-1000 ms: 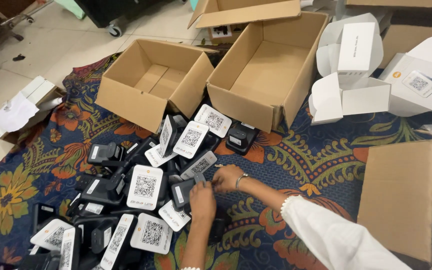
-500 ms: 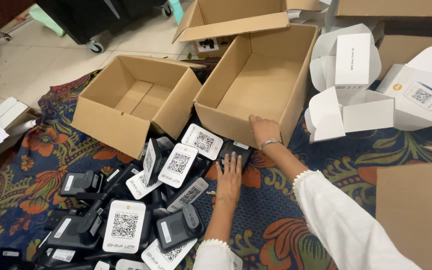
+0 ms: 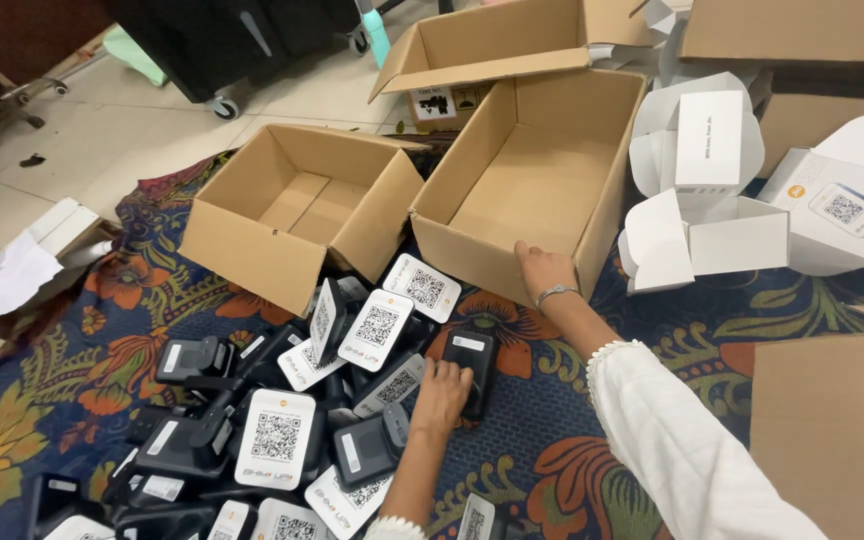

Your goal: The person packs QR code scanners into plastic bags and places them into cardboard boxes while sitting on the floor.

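Left hand flat on black device, fingers together, atop patterned cloth nr the pile. Right hand resting vs large box front wall, fingers loosely curled. Device prob. rigid, light, smooth; best gripped by long edges.

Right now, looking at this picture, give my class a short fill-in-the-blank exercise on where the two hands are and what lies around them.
1. The left hand rests on a ____ device lying on the patterned cloth.
2. The right hand touches the front wall of the ____ of the two open boxes, the big box.
3. The small box has ____ inside it.

Missing words: black; larger; nothing
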